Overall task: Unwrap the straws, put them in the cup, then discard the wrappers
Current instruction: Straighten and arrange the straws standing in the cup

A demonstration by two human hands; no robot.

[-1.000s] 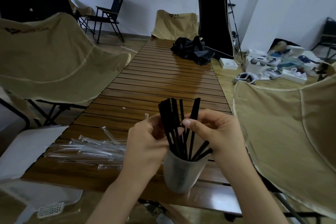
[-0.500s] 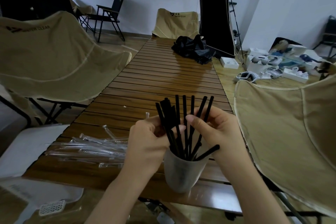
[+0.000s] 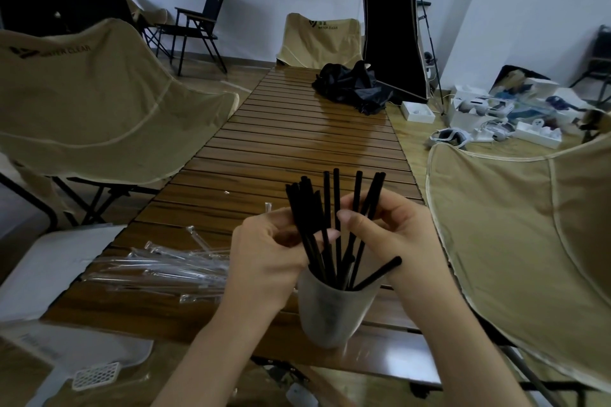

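A frosted white cup (image 3: 330, 314) stands near the front edge of the slatted wooden table (image 3: 297, 149). Several black straws (image 3: 330, 225) stand in it, fanned upward; one leans low to the right. My left hand (image 3: 267, 251) grips the left bunch of straws just above the cup's rim. My right hand (image 3: 393, 235) curls its fingers around the straws on the right side. A pile of clear plastic wrappers (image 3: 165, 264) lies on the table to the left of the cup.
Beige folding chairs flank the table on the left (image 3: 92, 102) and right (image 3: 529, 241), with another at the far end. A black cloth bundle (image 3: 353, 86) lies far down the table. White boxes and gear (image 3: 496, 116) clutter the floor at right. A white sheet (image 3: 49, 268) sits lower left.
The straws have spread wider and stand more upright in the cup. One straw has dropped to lean low on the right. Both hands stay on the bunch.
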